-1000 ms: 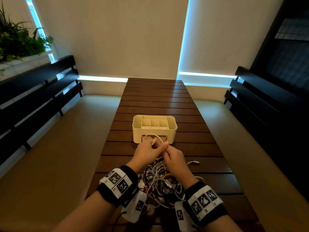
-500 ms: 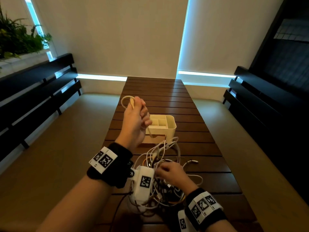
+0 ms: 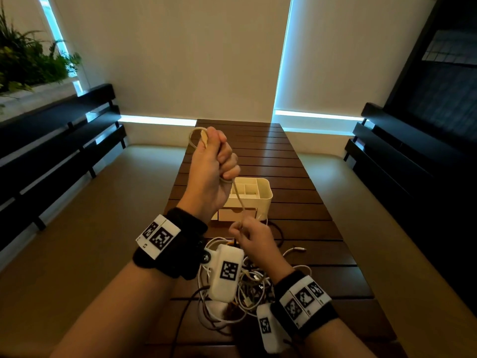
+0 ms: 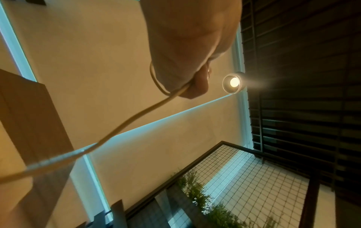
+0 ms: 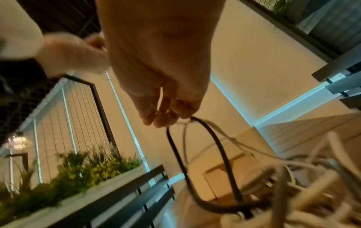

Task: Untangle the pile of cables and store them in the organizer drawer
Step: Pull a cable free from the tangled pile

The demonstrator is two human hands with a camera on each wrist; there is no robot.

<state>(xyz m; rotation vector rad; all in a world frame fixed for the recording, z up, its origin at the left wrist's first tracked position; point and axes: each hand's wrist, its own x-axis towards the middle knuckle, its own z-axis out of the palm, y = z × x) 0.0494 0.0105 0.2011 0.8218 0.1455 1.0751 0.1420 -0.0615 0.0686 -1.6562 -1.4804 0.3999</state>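
My left hand [image 3: 215, 161] is raised above the table and grips a beige cable [image 3: 238, 196] in a fist, a loop and plug sticking out on top. In the left wrist view the beige cable [image 4: 125, 121] runs down from the curled fingers. The cable slants down to my right hand [image 3: 251, 235], which pinches it just above the tangled pile of cables [image 3: 247, 282]. In the right wrist view a black cable [image 5: 216, 155] loops at the pinching fingers [image 5: 166, 117]. The cream organizer [image 3: 254, 193] with its small drawer [image 3: 236, 214] stands just beyond the pile.
The slatted wooden table [image 3: 278, 156] runs away from me between two tan bench seats [image 3: 85, 228] with dark slatted backrests [image 3: 402, 161]. A planter with green plants [image 3: 28, 60] sits at the far left. A loose white plug end [image 3: 296, 249] lies right of the pile.
My left hand has lifted the beige cable up from the pile to well above the organizer. My right hand has moved up from the pile to pinch the same cable lower down.
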